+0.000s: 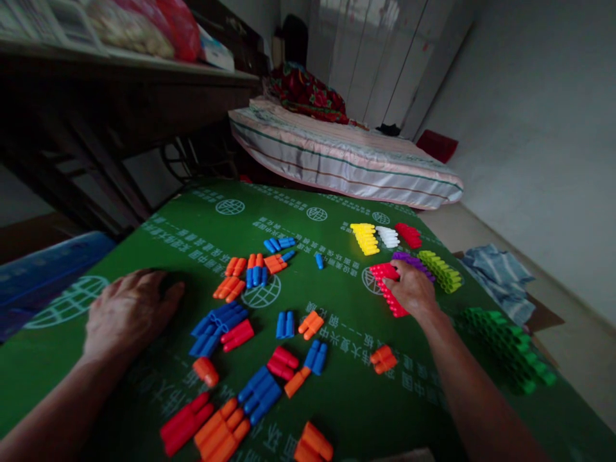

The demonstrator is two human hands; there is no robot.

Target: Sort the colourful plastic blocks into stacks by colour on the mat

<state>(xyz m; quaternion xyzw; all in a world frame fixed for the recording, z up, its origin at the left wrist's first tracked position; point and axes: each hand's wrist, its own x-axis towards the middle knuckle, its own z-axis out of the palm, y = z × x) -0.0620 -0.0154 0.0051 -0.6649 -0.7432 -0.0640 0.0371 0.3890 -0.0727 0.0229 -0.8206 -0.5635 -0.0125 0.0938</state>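
Note:
At the right of the green table, my right hand (410,286) is closed on a flat red studded block strip (389,292) that lies on the surface. A purple strip (414,264) sits just beyond that hand, partly hidden by it. My left hand (132,314) rests on the table at the left, fingers spread, holding nothing. Between the hands lie scattered bullet-shaped pieces: orange ones (310,325), blue ones (285,325) and red ones (237,335), many joined in pairs or small groups.
Yellow (366,239), white (387,237), dark red (408,235), lime (439,271) and green (510,346) block groups lie at the table's right. Beyond stands a bed (346,151). A wooden desk (135,77) is at the upper left, a blue container (72,263) below it.

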